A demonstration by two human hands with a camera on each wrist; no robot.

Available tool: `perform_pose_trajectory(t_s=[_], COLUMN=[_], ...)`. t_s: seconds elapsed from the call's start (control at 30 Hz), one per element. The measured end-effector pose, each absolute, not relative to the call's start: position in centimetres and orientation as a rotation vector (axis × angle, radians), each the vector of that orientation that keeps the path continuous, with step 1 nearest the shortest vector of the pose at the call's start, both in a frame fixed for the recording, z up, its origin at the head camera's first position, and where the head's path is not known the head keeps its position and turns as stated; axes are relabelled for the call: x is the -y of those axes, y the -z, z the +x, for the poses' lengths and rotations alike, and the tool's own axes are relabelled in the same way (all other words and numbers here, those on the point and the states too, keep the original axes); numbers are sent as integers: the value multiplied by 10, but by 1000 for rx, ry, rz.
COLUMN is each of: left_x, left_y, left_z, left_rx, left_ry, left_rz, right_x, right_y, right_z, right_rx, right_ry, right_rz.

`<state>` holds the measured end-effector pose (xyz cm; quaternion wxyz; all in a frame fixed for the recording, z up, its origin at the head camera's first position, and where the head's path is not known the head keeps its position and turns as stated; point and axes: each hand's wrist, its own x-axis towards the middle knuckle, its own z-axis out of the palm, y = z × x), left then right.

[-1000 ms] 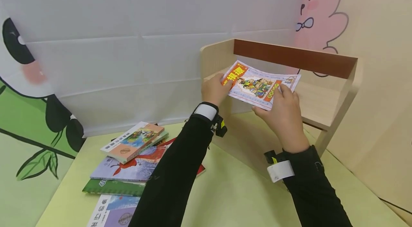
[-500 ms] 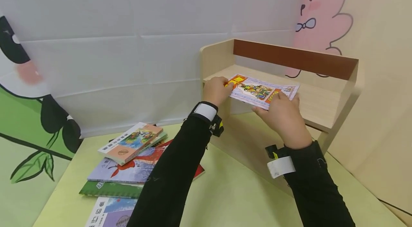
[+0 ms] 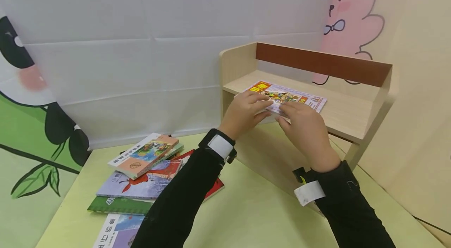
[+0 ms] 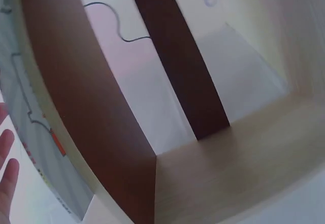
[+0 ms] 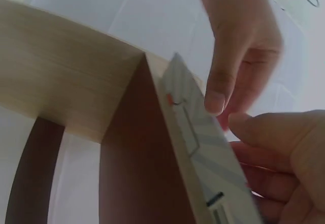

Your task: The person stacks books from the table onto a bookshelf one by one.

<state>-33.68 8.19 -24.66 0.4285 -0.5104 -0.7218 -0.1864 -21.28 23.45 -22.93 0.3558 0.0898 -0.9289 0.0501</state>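
A thin picture book [image 3: 282, 94] with a white, orange and yellow cover lies flat on the upper board of a small wooden bookshelf [image 3: 347, 113]. Its near edge sticks out past the front of the board; the underside shows in the right wrist view as a pale strip [image 5: 203, 148]. My left hand [image 3: 243, 113] has its fingers extended over the book's near left part, thumb below. Beside it, my right hand [image 3: 306, 130] is at the near edge, fingers loosely bent at the cover. Neither hand visibly pinches the book. In the left wrist view only fingertips [image 4: 7, 183] show.
On the yellow table [image 3: 246, 216] at left lies a loose pile of books: an orange-covered book [image 3: 148, 154] on top, a purple one [image 3: 141, 183], a green one [image 3: 119, 205], and another [image 3: 119, 230] nearer me. A white cloth [image 3: 193, 64] hangs behind.
The book has come down from a raised, tilted hold between both hands to lie flat on the upper board. Both hands have loosened their grip; the left has shifted right along the near edge.
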Motion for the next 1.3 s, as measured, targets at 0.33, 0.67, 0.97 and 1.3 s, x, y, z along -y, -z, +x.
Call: perform_pose_trajectory(t_s=[0.33,0.67,0.97,1.3], left_x=[-97,-103,-103,-100], left_y=[248,251,255,256], left_z=[-333,-347,-351,-352], left_rx=[1922,2006,2038,2119], left_ry=[337,453,562,568], left_rz=[-1237,-1224,-1235,-1148], right_x=[-238,-242,-244,-240], right_y=[241,234,228,227], right_z=[-230,-241,-244,-254], right_rx=[2283,2379,2451,2452], right_ry=[-51,-118,-238,-273], right_rz=[148,54,5,67])
